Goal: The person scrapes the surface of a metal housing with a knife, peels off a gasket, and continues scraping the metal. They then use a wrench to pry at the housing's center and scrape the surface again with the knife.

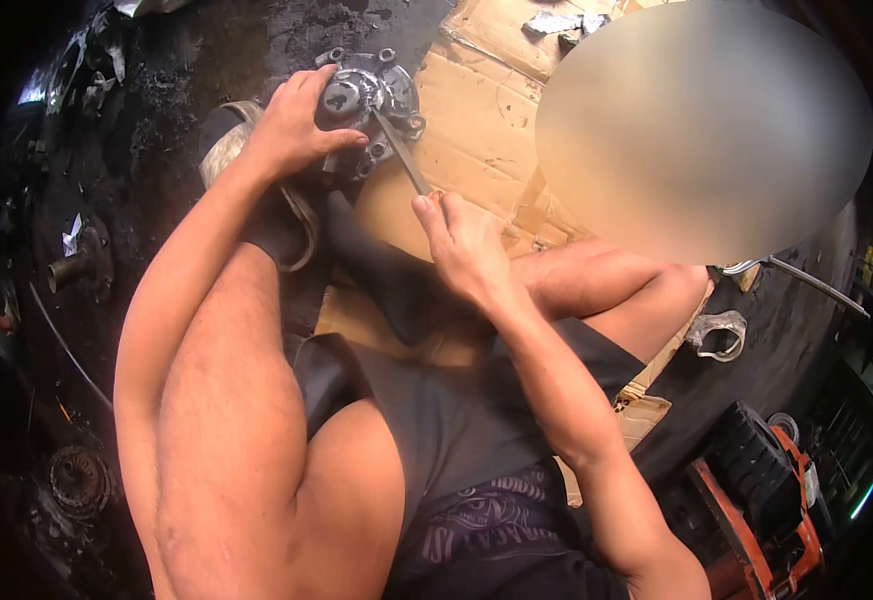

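A dark metal housing (397, 95) with bolt lugs around its rim lies on the floor at the cardboard's edge, its centre scuffed bright. My left hand (302, 125) grips its near left side, thumb and fingers spread around the round raised part. Closed in my right hand (467, 245) is a long flat metal tool (400, 152), perhaps a file or scraper. Its far tip touches the housing near the middle. The handle end is mostly hidden in my fist.
Flattened cardboard (477, 110) lies under my legs and beyond the housing. My shoe (232, 150) is just left of it. A short pipe piece (69, 270) and a round gear-like part (79, 480) lie left. An orange-framed object (727, 520) stands lower right. A large blurred oval covers the upper right.
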